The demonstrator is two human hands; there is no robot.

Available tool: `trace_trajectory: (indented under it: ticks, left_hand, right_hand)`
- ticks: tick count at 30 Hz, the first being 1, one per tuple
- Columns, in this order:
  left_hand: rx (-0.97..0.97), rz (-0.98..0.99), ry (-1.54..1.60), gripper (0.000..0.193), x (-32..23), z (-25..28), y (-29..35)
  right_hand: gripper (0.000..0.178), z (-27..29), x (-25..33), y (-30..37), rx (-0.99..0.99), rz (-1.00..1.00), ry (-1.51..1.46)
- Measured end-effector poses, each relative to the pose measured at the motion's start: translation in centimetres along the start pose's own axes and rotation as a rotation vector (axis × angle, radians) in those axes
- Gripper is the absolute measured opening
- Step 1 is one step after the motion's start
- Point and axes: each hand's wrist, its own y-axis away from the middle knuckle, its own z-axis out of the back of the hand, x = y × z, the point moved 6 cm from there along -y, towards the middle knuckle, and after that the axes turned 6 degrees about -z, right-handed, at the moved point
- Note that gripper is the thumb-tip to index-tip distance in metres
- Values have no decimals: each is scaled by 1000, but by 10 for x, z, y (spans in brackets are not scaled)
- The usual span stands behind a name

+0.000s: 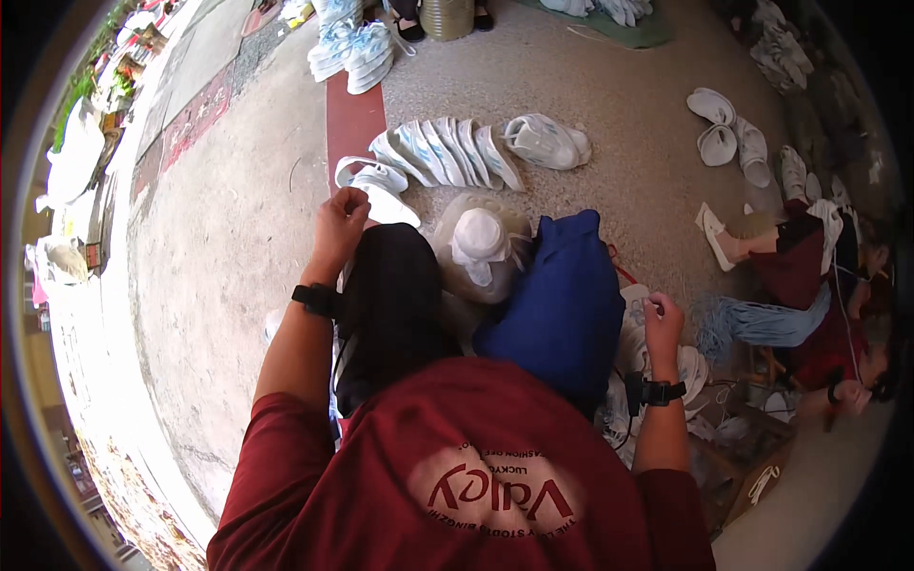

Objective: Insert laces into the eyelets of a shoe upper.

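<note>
My left hand (pixel 342 228) is closed in a pinch above my left knee, beside a white shoe (pixel 388 204) at the near end of a row. Whatever it may hold is too small to make out. Off to the right, past the blue cloth (pixel 562 305) over my right leg, my right hand (pixel 664 328) is raised with its fingers curled together. I cannot make out anything in them. White shoes (pixel 636 309) lie just below and beside it. Between my knees stands a pale plastic bag (pixel 459 247) with a white wrapped bundle (pixel 479 238) on top.
A leaning row of white shoes (pixel 443 152) crosses the floor ahead, ending in another shoe (pixel 543 141). More shoes sit in a far stack (pixel 352 57) and at the right (pixel 750 152). A co-worker at right has light blue laces (pixel 771 319) across the lap.
</note>
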Motion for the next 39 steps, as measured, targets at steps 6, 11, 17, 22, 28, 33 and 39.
trace_trajectory:
  ticks: [6, 11, 17, 22, 28, 33, 39]
  left_hand:
    - [56, 231, -351, 33, 133, 25, -33]
    - [143, 330, -449, 56, 185, 2, -47]
    - [147, 350, -522, 71, 229, -32, -78]
    - [223, 325, -685, 76, 268, -68, -108]
    - [211, 516, -577, 18, 323, -73, -146]
    - [-95, 248, -685, 32, 331, -36, -164]
    - [216, 532, -507, 77, 365, -52, -178]
  right_hand:
    - [22, -25, 117, -24, 144, 184, -43]
    - [25, -52, 158, -38, 276, 254, 62]
    - [30, -72, 156, -47, 329, 227, 201]
    - [27, -82, 147, -52, 447, -69, 149]
    - [28, -81, 144, -63, 452, -167, 191]
    - [27, -88, 144, -74, 421, -230, 106]
    - [26, -84, 139, -79, 355, -140, 171]
